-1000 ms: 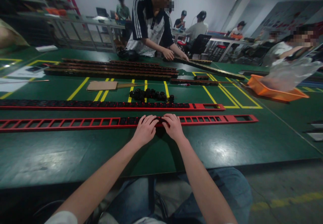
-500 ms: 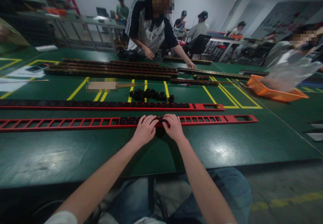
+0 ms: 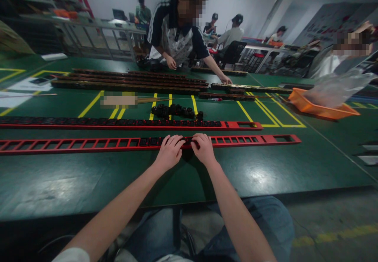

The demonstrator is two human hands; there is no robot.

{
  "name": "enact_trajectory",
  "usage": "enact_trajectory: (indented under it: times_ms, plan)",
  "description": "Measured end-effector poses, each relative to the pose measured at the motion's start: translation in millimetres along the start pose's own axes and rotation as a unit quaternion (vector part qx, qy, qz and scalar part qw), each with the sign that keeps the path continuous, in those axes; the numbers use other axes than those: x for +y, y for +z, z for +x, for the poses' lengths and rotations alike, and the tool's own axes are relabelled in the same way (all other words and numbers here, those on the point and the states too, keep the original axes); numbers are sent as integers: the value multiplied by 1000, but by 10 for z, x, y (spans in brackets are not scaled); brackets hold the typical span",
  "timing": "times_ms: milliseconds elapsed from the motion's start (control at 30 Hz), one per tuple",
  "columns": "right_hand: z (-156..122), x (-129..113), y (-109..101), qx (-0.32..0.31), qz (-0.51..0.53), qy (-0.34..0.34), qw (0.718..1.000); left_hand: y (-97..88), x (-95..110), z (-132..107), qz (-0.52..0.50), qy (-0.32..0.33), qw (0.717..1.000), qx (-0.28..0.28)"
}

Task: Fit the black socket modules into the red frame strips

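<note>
Near red slotted rail [image 3: 73, 144] lies lengthwise across the green table [image 3: 59, 183] — mostly empty slots on its left stretch. Left hand [image 3: 169, 152] rests on the rail at mid-length, fingers curled down over black socket modules [image 3: 150, 141] seated there. Right hand [image 3: 203, 148] just beside it, fingertips pressing on the same rail — whether either grip is clamped, cannot tell. Behind: a filled red rail [image 3: 118, 123], loose black modules [image 3: 177, 110]. Far right, orange tray [image 3: 321, 110].

Both hands [image 3: 186, 152] on red frame [image 3: 251, 139]

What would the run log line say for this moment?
left hand: on near red rail | right hand: on same rail | black sockets: piled beyond far rail
</note>
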State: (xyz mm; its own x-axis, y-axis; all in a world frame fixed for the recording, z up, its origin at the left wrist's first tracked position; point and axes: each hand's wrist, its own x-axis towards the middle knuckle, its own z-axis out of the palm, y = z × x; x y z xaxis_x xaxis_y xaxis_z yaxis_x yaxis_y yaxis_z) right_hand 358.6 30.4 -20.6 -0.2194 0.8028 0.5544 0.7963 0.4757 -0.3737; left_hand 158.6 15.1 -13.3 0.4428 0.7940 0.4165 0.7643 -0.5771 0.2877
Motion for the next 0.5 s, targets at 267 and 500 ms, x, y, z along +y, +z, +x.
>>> enact_trajectory:
  times_ms: [267, 500]
  plan:
    - [-6, 14, -3, -4, -9, -10, 1000, 15, 4, 0, 5, 0, 1000, 0]
    - [-9, 29, 5, 5, 22, -2, 1000, 28, 1, -5, 4, 0, 1000, 0]
